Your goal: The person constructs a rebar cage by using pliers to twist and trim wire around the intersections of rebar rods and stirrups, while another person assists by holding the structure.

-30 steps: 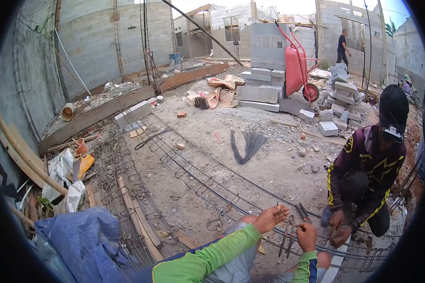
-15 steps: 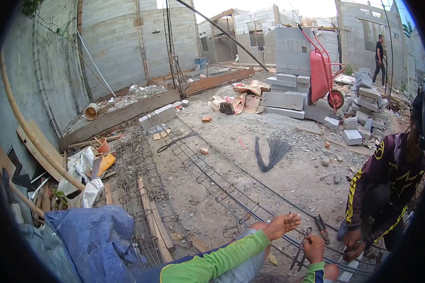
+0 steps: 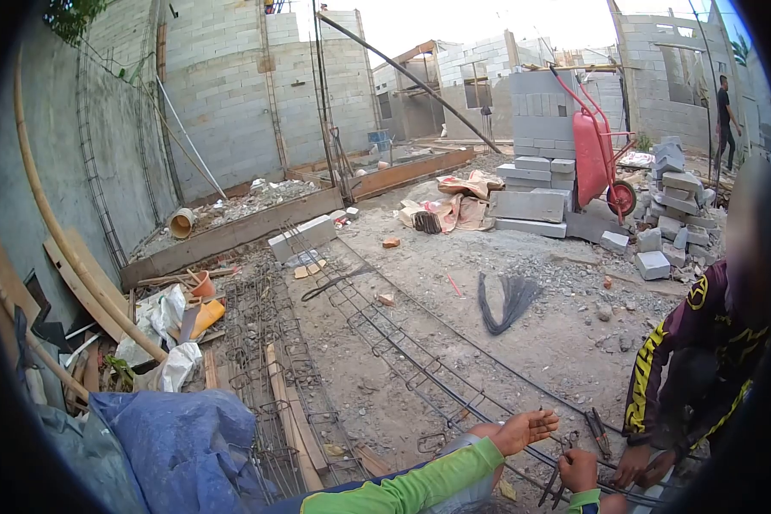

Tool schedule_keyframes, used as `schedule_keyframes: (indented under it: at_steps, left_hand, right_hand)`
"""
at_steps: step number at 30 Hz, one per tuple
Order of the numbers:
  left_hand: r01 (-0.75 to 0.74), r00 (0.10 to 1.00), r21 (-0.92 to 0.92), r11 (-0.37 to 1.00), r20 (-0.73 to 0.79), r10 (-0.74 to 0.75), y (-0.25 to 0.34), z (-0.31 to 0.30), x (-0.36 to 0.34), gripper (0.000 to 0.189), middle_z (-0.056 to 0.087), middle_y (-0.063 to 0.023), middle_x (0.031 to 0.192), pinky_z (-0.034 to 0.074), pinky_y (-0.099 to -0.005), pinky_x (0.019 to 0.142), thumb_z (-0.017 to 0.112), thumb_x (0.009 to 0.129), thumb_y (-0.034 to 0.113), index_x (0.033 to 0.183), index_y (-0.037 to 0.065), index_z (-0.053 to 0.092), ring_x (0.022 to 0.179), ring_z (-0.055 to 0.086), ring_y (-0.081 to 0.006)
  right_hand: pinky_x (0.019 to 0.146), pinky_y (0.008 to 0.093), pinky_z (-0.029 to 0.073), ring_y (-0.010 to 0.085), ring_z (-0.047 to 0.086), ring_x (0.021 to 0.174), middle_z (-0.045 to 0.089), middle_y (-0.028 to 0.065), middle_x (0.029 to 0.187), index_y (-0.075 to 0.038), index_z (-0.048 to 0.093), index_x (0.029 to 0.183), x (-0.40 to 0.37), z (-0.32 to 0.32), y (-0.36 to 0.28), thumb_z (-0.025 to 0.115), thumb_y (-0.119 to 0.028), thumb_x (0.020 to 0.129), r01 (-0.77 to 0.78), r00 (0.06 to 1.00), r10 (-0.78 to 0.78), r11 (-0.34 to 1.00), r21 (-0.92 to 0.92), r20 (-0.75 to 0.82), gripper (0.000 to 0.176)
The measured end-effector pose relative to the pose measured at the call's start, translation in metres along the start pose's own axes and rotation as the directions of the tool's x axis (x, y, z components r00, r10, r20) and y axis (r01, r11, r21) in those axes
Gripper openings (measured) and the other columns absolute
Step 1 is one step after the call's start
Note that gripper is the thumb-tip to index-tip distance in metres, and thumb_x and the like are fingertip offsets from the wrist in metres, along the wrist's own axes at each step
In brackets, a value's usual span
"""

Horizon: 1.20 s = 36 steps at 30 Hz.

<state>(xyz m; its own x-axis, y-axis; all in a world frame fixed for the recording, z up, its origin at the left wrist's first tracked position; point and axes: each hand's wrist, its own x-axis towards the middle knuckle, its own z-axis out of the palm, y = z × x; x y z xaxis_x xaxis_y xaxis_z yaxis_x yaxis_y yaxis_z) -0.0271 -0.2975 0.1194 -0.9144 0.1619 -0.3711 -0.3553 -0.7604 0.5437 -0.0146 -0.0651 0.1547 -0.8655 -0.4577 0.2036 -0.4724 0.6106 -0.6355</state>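
Note:
My left hand (image 3: 527, 433) is held palm up over the long steel rebar cage (image 3: 420, 364), fingers stretched out and holding nothing. Close beside it, my right hand (image 3: 580, 469) is closed around dark pincers (image 3: 550, 490), whose handles point down toward me. A second pair of pincers (image 3: 599, 433) lies on the bars just beyond my right hand. To the right, a crouching co-worker (image 3: 702, 368) in a dark and yellow jersey has both hands (image 3: 644, 467) low at the end of the bars. What those hands grip is too small to make out.
A bundle of dark tie wire (image 3: 507, 301) lies on the gravel. More rebar cages (image 3: 261, 343) and planks (image 3: 291, 411) are at left, beside a blue tarp (image 3: 176, 441). Farther off stand a red wheelbarrow (image 3: 589, 154), grey blocks (image 3: 531, 206) and a walking person (image 3: 726, 124).
My view has turned slightly left, so the scene sits farther right. The distant person has walked right. The co-worker's head has shifted. My hands keep nearly the same pose.

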Motion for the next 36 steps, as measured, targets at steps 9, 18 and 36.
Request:
schedule_keyframes:
  at_steps: [9,18,36]
  left_hand:
    - [0.011,1.0,0.023,1.0,-0.003,-0.011,0.0001,-0.0034,0.0017,0.039,0.065,-0.006,0.123,0.05,-0.0316,0.093,0.046,0.102,0.028,0.134,0.006,0.049,0.113,0.063,-0.0186]
    - [0.012,1.0,0.029,0.999,0.001,-0.012,-0.0001,-0.0022,-0.0008,0.037,0.066,-0.0039,0.122,0.051,-0.0307,0.092,0.047,0.103,0.029,0.133,0.007,0.051,0.111,0.063,-0.0164]
    - [-0.001,1.0,0.044,0.999,-0.011,0.002,-0.0026,-0.007,0.0072,0.037,0.066,-0.004,0.122,0.05,-0.0312,0.092,0.048,0.102,0.03,0.133,0.009,0.051,0.111,0.063,-0.0164]
  right_hand:
    - [0.064,0.0421,0.051,0.0359,0.065,0.067,0.064,0.0207,0.07,0.001,0.07,0.079,-0.001,-0.0029,-0.0024,0.07,-0.015,0.074,-0.011,1.0,0.011,1.0,0.003,-0.009,0.017]
    - [0.064,0.0432,0.05,0.0375,0.064,0.068,0.064,0.0214,0.071,0.002,0.069,0.079,-0.0011,-0.0053,-0.0031,0.072,-0.017,0.075,-0.081,0.993,0.085,0.996,-0.047,0.085,0.019]
    - [0.065,0.0418,0.052,0.0359,0.066,0.068,0.066,0.0214,0.072,0.001,0.072,0.08,-0.0012,-0.0064,-0.0062,0.072,-0.017,0.074,-0.079,0.997,0.079,0.997,0.003,0.024,0.02]
